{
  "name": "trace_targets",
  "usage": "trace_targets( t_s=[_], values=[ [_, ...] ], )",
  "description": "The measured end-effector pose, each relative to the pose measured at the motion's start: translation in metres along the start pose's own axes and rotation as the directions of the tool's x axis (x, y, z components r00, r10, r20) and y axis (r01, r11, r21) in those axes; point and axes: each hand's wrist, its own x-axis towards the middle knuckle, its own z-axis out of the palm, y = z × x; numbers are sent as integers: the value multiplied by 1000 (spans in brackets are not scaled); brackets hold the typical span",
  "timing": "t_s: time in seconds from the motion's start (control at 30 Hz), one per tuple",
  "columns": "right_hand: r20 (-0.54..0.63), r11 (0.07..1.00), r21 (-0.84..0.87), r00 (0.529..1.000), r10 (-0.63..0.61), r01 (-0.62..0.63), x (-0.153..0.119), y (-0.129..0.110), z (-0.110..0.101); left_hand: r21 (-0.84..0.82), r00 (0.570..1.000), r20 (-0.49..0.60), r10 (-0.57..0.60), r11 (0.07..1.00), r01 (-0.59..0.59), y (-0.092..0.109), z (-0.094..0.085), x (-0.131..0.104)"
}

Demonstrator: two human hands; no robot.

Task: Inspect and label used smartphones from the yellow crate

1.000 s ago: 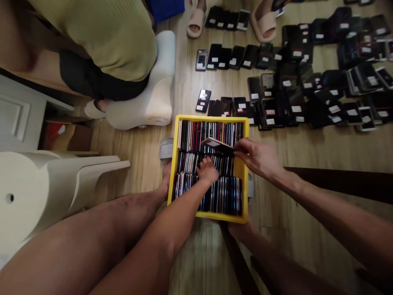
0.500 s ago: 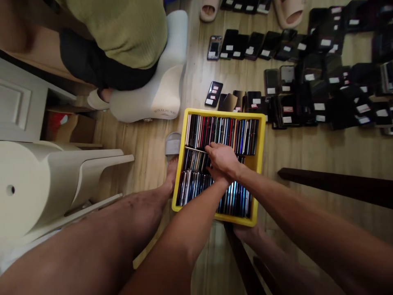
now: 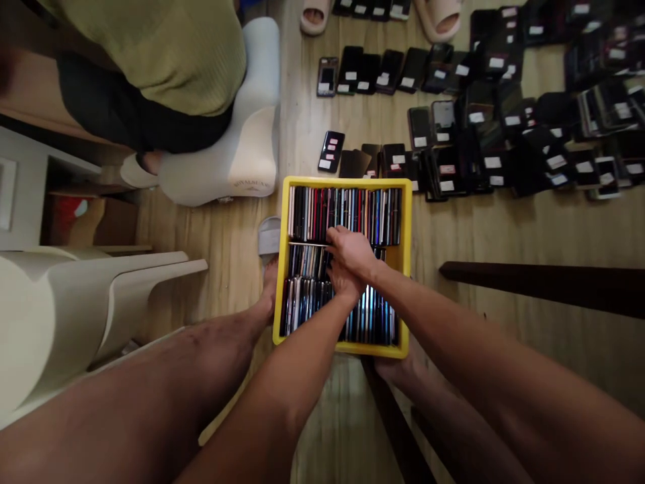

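A yellow crate point(image 3: 407, 269) stands between my feet, packed with rows of phones point(image 3: 347, 208) set on edge. My right hand point(image 3: 353, 252) is over the middle row, its fingers bent and pressed together near a thin pale strip point(image 3: 306, 244) between the top and middle rows. Just below it, partly covered by it, my left hand point(image 3: 345, 281) reaches into the middle row with its fingers curled among the phones. What the fingertips of either hand grip is hidden.
Many dark phones with white labels point(image 3: 443, 168) lie in rows on the floor beyond the crate and to the right. A person in a green top point(image 3: 166, 54) sits on a pale cushion point(image 3: 252, 154) at upper left. Dark wooden legs point(image 3: 544, 286) and a cream plastic chair point(image 3: 75, 302) flank the crate.
The whole view has shifted, so the crate and floor phones appear further left. Both hands stay at the middle row, with little visible change in their grip.
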Motion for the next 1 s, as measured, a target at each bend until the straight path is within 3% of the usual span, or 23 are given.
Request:
trace_targets(
  t_s=[0.1,0.2,0.3,0.4,0.53,0.73,0.87,1.0],
  values=[
    [-7,992,118,999,32,-31,1,26,-18,33,999,-33,3,999,-1,3,-3,-6],
    [-37,969,198,987,154,-144,-14,56,-31,54,999,-50,12,999,-9,3,-4,-8],
    [-25,938,246,966,258,-245,-40,78,-30,72,998,-59,28,997,-24,1,-5,-7],
    [21,919,278,958,287,-281,-63,85,-19,93,997,-58,46,995,-41,0,-6,-6],
    [17,912,294,955,295,-286,-70,75,-4,130,995,-56,80,989,-73,-1,-9,-6],
    [-55,939,245,964,260,-240,-45,33,6,244,980,-80,181,957,-157,-17,-26,-5],
    [-105,953,189,960,259,-236,-33,10,17,393,958,-100,270,895,-211,-40,-55,-6],
    [-134,960,155,957,256,-235,-32,6,25,557,923,-191,334,811,-178,-54,-96,-5]
  ],
)
